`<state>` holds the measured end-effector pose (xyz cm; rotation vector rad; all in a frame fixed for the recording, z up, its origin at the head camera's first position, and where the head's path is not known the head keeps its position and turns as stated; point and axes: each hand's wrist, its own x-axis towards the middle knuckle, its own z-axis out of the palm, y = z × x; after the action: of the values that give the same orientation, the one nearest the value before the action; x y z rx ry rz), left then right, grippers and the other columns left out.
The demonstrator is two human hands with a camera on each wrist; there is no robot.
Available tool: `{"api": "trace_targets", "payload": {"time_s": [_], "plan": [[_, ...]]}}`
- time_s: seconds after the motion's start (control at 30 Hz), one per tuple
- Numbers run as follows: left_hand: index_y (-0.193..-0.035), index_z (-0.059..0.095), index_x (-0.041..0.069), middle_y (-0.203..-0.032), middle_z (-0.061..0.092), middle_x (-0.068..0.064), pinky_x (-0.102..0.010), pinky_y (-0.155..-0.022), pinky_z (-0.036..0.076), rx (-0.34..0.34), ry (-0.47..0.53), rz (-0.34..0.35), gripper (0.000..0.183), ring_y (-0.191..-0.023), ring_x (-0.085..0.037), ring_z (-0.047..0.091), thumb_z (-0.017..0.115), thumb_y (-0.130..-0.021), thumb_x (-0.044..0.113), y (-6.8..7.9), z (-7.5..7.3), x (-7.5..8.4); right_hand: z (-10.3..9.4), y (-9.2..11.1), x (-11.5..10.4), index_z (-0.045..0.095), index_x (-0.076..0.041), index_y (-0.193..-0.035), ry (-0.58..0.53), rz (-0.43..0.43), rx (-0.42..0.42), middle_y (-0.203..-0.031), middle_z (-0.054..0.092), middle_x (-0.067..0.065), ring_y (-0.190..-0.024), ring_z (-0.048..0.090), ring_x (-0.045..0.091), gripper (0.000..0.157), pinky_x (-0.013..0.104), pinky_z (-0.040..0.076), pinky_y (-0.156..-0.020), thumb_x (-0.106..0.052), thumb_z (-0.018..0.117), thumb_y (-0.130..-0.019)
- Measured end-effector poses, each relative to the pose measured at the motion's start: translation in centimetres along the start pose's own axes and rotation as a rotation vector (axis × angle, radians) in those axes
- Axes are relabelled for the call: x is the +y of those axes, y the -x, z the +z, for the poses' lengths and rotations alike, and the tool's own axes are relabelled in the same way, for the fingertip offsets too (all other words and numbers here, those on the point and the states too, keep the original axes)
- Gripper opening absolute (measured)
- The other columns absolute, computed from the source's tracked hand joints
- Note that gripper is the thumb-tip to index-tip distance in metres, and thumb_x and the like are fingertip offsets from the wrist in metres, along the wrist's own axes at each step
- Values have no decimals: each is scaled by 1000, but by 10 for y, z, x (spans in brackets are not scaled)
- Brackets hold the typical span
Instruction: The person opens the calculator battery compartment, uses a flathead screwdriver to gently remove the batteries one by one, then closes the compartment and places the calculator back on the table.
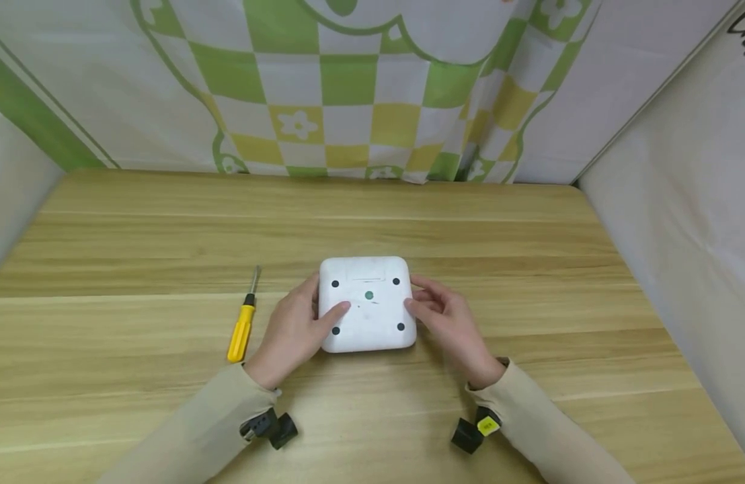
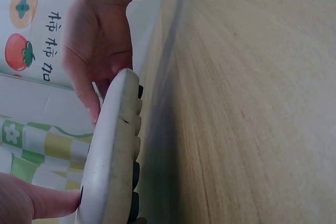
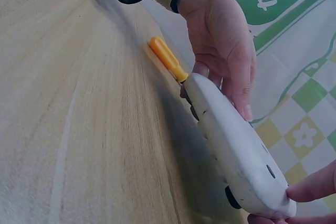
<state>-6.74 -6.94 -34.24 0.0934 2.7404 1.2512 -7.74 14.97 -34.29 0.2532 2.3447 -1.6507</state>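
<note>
A white, rounded-square calculator-like device is held back side up just above the table. Its back shows dark round feet, a green dot and a cover seam. Black and pale button-like knobs stick out underneath in the left wrist view. My left hand grips its left side, thumb on the back. At the right edge, my right hand pinches it, with the thumb at the back's rim and fingers beside the edge. Left of my left hand, a yellow-handled screwdriver lies on the table, tip pointing away. The device's front face is mostly hidden.
The wood-grain table reaches back to a green, yellow and white checked curtain. Pale fabric walls stand on both sides. Small black cameras are strapped to both wrists.
</note>
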Motion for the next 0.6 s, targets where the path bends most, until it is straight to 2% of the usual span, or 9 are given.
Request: {"api": "trace_targets", "payload": {"time_s": [0.2,0.33,0.6], "plan": [[-140,32,-4,-125,53,-22,-44,-90,46,-12,-30,-14,68,-104,-30,54,59,-89,34,-1,0,-1,0,0,1,55,-15,-128,61,-32,13,-111,60,10,-95,58,19,41,29,51,-81,-15,62,-87],[-140,31,-7,-127,46,-26,-45,-91,44,-14,-55,-27,72,-103,-33,50,60,-88,34,-1,0,0,1,-1,3,56,-12,-126,88,-60,17,-110,61,12,-97,59,21,42,29,52,-82,-14,64,-86],[-138,32,-9,-128,45,-27,-48,-94,42,-22,-88,-12,72,-107,-38,51,60,-88,34,-3,2,0,0,-2,6,55,-9,-127,142,-84,-3,-110,63,13,-98,60,22,47,32,51,-85,-13,68,-82]]}}
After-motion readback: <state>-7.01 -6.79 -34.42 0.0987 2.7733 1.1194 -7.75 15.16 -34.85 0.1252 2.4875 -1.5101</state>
